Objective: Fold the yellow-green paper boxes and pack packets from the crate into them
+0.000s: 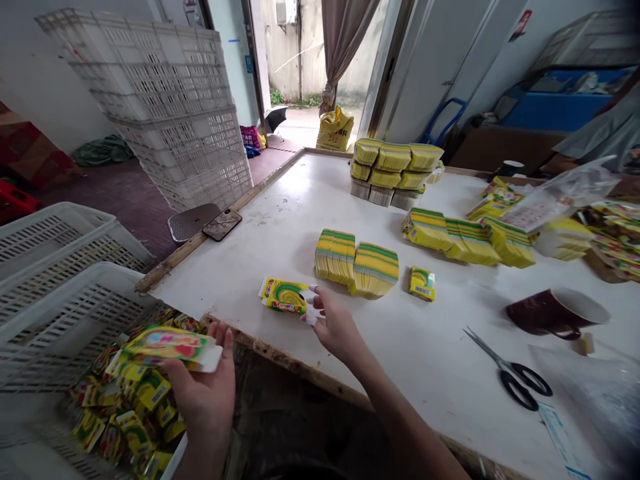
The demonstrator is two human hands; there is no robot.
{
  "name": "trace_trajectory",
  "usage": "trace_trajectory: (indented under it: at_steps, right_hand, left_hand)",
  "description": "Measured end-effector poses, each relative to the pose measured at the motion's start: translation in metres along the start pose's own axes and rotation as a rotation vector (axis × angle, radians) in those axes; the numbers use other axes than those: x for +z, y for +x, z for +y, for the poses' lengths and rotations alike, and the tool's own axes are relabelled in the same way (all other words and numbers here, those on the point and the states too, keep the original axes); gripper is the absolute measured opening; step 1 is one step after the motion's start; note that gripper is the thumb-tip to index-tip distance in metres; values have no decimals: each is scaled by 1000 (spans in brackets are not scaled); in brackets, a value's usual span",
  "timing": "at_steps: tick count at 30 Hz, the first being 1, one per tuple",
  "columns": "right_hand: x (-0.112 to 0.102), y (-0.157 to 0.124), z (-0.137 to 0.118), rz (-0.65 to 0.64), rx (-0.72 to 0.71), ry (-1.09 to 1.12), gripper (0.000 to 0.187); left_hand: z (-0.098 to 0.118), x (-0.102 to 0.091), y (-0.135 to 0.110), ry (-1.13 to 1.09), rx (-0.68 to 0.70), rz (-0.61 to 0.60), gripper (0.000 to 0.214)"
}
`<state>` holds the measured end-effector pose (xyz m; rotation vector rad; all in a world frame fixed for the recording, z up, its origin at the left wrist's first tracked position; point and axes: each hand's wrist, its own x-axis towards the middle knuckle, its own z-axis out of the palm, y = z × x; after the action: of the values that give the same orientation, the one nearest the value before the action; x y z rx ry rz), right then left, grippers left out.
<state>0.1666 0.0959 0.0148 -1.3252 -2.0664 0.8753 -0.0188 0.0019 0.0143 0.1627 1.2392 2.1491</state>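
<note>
My left hand [207, 387] is closed around a small printed cardboard box [167, 345], yellow, green and red, slightly blurred, with a white flap sticking out at its right end. It is held above the crate at the table's near left edge. On the table, my right hand [333, 323], with white coverings on its fingertips, pinches the right end of another small yellow and green box [285, 295], which has a flap out at its left end. Just beyond it stand two bundles of flat yellow-green cartons [335, 255]. A single small box [421, 283] lies to their right.
A white plastic crate [113, 273] at lower left holds many small boxes [135, 427]. More carton bundles [395, 163] are stacked farther back. Scissors [510, 373], a dark mug [555, 312] and plastic bags lie right. A phone [223, 225] rests at the left edge. Someone's arm shows far right.
</note>
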Motion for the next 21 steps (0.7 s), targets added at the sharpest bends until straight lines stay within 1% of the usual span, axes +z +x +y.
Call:
trace_trajectory:
  at_steps: [1, 3, 6, 8, 11, 13, 15, 16, 17, 19, 20, 21]
  right_hand:
    - [2, 8, 0, 9, 9, -60, 53]
    - [11, 21, -1, 12, 1, -108, 50]
    - [24, 29, 0, 21, -21, -147, 47]
    - [27, 28, 2, 41, -32, -137, 47]
    - [25, 20, 0, 77, -46, -69, 56]
    - [22, 7, -5, 65, -73, -5, 61]
    - [20, -9, -15, -8, -109, 116, 64]
    - [21, -18, -21, -63, -116, 210, 65]
    - [22, -28, -26, -131, -109, 360, 65]
    - [24, -45, -37, -234, -56, 654, 64]
    - [26, -52, -40, -262, -21, 762, 64]
    - [28, -58, -43, -274, 11, 819, 63]
  left_hand:
    - [3, 0, 1, -41, -79, 35, 65]
    - [4, 2, -2, -85, -197, 67, 57]
    - [-3, 5, -12, -96, -279, 50, 46]
    - [-11, 6, -17, -79, -334, 19, 42]
    - [-25, 9, -22, -69, -353, -72, 45]
    - [-30, 12, -26, -85, -297, -157, 55]
    - [-31, 19, -31, -121, -234, -233, 61]
    - [-30, 22, -34, -134, -217, -261, 62]
    - [-28, 26, -36, -142, -215, -278, 62]
    - [-25, 32, -40, -147, -228, -289, 60]
    - [-25, 33, -41, -115, -205, -290, 57]
    - [-25, 33, -41, -58, -163, -297, 55]
